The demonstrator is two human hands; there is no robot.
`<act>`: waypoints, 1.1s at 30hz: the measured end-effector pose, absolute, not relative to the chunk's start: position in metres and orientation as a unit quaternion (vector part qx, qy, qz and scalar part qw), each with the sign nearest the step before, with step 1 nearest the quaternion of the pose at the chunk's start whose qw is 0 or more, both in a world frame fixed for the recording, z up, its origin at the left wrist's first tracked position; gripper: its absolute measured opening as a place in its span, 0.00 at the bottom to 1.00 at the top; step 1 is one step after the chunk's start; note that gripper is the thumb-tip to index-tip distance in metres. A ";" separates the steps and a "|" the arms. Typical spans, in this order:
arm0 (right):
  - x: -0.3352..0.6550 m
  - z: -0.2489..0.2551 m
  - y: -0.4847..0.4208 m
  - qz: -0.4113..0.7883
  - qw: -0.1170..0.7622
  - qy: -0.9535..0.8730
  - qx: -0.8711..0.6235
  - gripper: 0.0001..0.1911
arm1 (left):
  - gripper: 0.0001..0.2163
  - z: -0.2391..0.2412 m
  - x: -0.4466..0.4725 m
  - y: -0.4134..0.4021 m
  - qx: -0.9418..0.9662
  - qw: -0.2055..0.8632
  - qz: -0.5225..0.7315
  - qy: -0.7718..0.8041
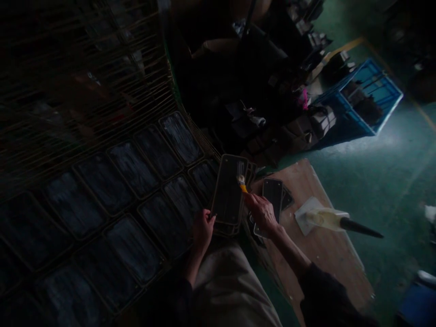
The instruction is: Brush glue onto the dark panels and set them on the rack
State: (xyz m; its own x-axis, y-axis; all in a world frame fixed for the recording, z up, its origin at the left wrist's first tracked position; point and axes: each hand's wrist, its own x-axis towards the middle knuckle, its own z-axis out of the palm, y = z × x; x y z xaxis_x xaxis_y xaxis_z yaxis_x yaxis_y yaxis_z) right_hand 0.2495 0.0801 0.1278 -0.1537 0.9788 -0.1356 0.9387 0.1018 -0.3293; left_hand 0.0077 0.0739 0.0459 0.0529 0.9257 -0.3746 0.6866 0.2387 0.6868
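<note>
Dark panel (226, 193) touches left hand (203, 225), lies beneath brush (242, 183) in right hand (262, 212)

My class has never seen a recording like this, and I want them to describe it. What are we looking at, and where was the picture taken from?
There is no machine here: a person works with two bare hands. The one picture comes from a camera worn on the head, looking forward and down. The left hand holds the edge of a dark panel. The right hand holds a yellow-handled brush, its bristles over the panel's face. To the left lie rows of similar panels. On the wooden surface at right are a few more plates and a pale container with a dark pointed tip. The picture is too dim to tell what the container holds.
</note>
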 end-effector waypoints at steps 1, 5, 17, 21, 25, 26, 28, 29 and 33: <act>0.244 0.128 0.068 0.181 0.055 -0.736 -0.650 0.16 | 0.07 0.046 0.007 0.074 0.590 0.420 0.142 0.675; 0.220 0.130 0.024 0.219 0.039 -0.733 -0.643 0.16 | 0.08 0.040 0.005 0.073 0.545 0.473 0.157 0.675; 0.183 0.149 0.019 0.394 0.081 -0.678 -0.616 0.12 | 0.08 0.026 0.000 0.068 0.413 0.612 0.228 0.634; 0.197 0.133 0.060 0.459 0.152 -0.609 -0.629 0.15 | 0.07 0.028 -0.001 0.071 0.407 0.628 0.213 0.628; 0.219 0.117 0.104 0.431 0.241 -0.581 -0.647 0.17 | 0.07 0.030 -0.001 0.074 0.430 0.621 0.204 0.623; 0.225 0.115 0.113 0.409 0.260 -0.580 -0.655 0.16 | 0.06 0.031 -0.001 0.075 0.432 0.620 0.206 0.621; 0.234 0.111 0.129 0.358 0.284 -0.578 -0.676 0.16 | 0.07 0.032 0.000 0.075 0.427 0.622 0.209 0.622; 0.237 0.111 0.135 0.329 0.288 -0.580 -0.687 0.15 | 0.07 0.032 0.000 0.075 0.420 0.625 0.211 0.624; 0.245 0.116 0.150 0.216 0.287 -0.637 -0.682 0.15 | 0.08 0.030 0.001 0.073 0.395 0.635 0.227 0.624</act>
State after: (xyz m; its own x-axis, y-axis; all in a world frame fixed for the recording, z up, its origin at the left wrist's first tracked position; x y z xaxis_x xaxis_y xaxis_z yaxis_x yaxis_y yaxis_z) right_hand 0.2453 0.1498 0.1157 0.0941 0.9930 0.0719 0.7447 -0.0223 -0.6670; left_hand 0.0005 0.0735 0.0299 0.1187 0.7812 -0.6129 0.2050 0.5846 0.7850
